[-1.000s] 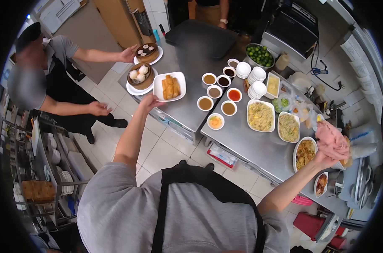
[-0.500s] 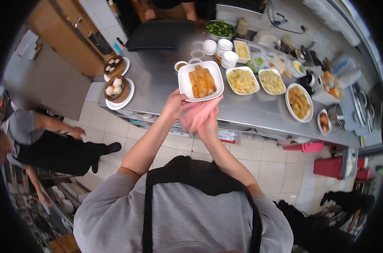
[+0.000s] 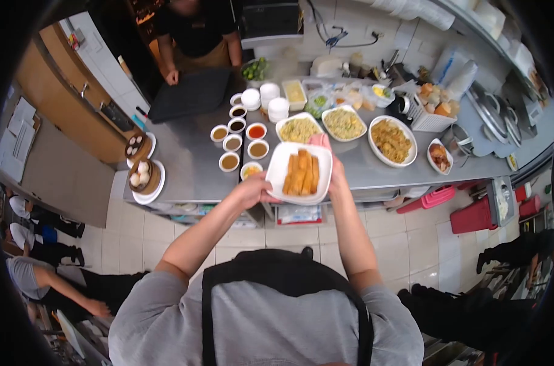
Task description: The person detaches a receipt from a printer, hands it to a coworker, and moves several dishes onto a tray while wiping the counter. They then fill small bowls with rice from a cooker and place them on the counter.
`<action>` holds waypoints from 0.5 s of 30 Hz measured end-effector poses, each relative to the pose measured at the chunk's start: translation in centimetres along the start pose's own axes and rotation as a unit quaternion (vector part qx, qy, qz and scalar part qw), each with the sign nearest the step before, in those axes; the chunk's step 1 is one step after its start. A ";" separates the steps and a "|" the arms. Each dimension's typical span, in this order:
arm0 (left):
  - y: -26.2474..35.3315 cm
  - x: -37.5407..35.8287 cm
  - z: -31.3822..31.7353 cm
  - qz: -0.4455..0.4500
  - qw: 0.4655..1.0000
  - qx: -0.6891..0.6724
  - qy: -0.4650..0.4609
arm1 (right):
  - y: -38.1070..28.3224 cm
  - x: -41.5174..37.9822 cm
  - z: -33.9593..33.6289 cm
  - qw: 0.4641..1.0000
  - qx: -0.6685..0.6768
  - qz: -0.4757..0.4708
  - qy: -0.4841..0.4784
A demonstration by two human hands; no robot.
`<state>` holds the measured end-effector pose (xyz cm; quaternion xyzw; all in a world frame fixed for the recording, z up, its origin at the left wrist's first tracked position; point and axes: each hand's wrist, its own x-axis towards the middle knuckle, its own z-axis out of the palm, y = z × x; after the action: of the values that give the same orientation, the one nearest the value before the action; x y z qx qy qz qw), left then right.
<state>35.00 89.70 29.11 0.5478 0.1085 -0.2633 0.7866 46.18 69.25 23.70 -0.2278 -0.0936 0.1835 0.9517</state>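
A white squarish dish [image 3: 276, 178] of golden-brown fried rolls [image 3: 301, 174] is held in front of me, over the counter's near edge. My left hand [image 3: 252, 188] grips its left side, fingers closed at the rim. My right hand [image 3: 337, 172] holds the right side, its fingers partly behind the dish, with something pink [image 3: 319, 141] showing at the far right corner. Just beyond the dish stand small cups of sauce, among them a red sauce [image 3: 256, 132] and a brown sauce [image 3: 259, 149]. A cup with yellow contents [image 3: 251, 171] is close by my left hand.
On the steel counter [image 3: 191, 180] are two fried-rice dishes [image 3: 344, 123], a noodle plate [image 3: 392, 141], stacked white cups [image 3: 278, 110] and steamer baskets [image 3: 144, 175] at left. A person [image 3: 198, 36] stands across the counter near a black board [image 3: 190, 94]. Others are at both sides.
The dish has moved right and nearer to me, held by both hands. My right hand, blurred below it before, is at its right side. The sauce cups have come into clear view.
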 end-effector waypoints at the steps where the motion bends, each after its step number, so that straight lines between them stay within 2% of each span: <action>1: 0.1 -0.1 0.5 -0.005 1.000 -0.001 -0.026 | -1.1 0.4 -1.3 0.997 -0.046 0.063 0.011; 3: 0.2 -0.1 1.3 -0.030 0.998 0.016 -0.062 | -3.9 1.2 -1.4 0.967 -0.172 0.189 0.021; 4: 0.0 0.1 1.7 -0.039 0.996 0.027 -0.078 | -5.3 1.6 -0.8 0.927 -0.295 0.230 -0.010; 6: -0.3 0.4 2.6 -0.053 0.992 0.033 -0.107 | -7.7 1.2 3.3 0.843 -0.423 0.321 -0.088; 7: -0.4 0.7 2.9 -0.051 0.992 0.033 -0.109 | -7.8 1.2 4.3 0.809 -0.441 0.347 -0.176; 8: -0.7 1.0 3.0 -0.060 0.991 0.045 -0.114 | -7.9 1.3 5.3 0.808 -0.442 0.346 -0.177; 10: -0.8 1.3 3.3 -0.067 0.989 0.057 -0.118 | -7.7 1.6 6.8 0.578 -0.677 0.347 -0.295; 11: -0.7 1.3 3.3 -0.069 0.989 0.049 -0.124 | -7.3 1.9 6.8 0.543 -0.715 0.286 -0.334; 12: -0.6 1.4 3.4 -0.071 0.988 0.041 -0.130 | -7.2 2.0 7.0 0.542 -0.716 0.284 -0.336; 14: -0.3 1.5 3.3 -0.060 0.989 0.033 -0.129 | -7.3 1.9 8.0 0.505 -0.761 0.205 -0.352; 15: -0.2 1.3 3.3 -0.053 0.990 0.024 -0.129 | -7.7 1.5 9.5 0.505 -0.759 0.206 -0.355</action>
<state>35.56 86.22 29.56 0.5217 0.0290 -0.3756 0.7655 47.43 67.24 35.83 -0.7919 -0.4774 0.2986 0.2364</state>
